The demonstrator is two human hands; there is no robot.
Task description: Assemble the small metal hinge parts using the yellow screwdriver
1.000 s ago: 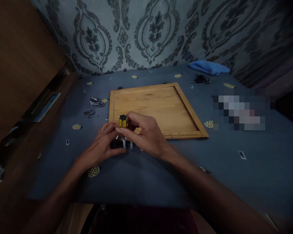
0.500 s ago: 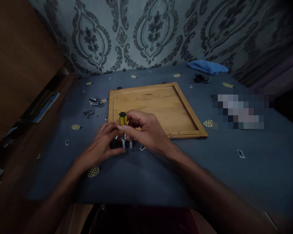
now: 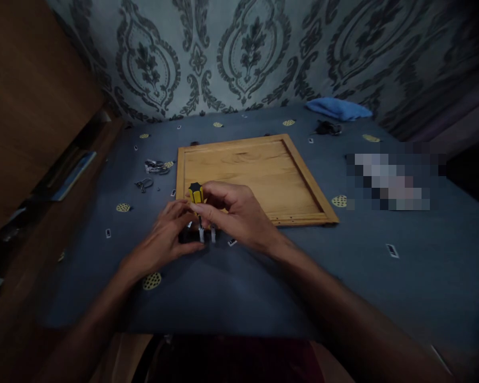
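In the head view, my right hand is closed around a screwdriver with a yellow and black handle. Its shaft points down at a small metal hinge by the near left edge of a framed wooden panel. My left hand curls about that hinge from the left, its thumb low against the metal and its fingers close to the screwdriver. The screwdriver's tip and the grip of the left fingers are partly hidden. The panel lies flat with its raised frame upward.
Loose metal hinges lie left of the panel. A blue cloth and a small black object rest at the back right. Something blurred out lies to the right. A wooden cabinet borders the left side.
The screwdriver's handle has tipped slightly to the left in my right hand. My left hand stays by the hinge, and the panel has not moved.
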